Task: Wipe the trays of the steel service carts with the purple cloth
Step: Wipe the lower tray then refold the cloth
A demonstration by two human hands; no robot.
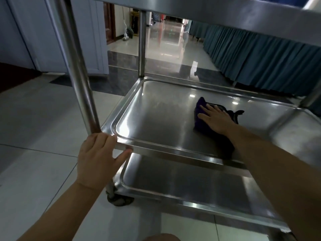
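Steel cart: three trays in view; middle tray (pixel 156 108) at hand level, lower tray (pixel 182 185) beneath it, underside of top tray (pixel 208 13) overhead.
Purple cloth (pixel 199 110): bunched, lying flat on the middle tray, right of its centre, well apart from the rims.
Right hand (pixel 216 118): palm down on the cloth, fingers straight and slightly spread, pointing toward the far left; pressing, not pinching. Forearm reaches in over the tray's near rim.
Left hand (pixel 98 153): at the near left corner of the middle tray, at the foot of the upright post (pixel 76 66). Fingers curled over the corner rim; thumb extended along the front edge.
Caster wheel (pixel 119 200): below the lower tray's near left corner, on the tiled floor (pixel 34 119).
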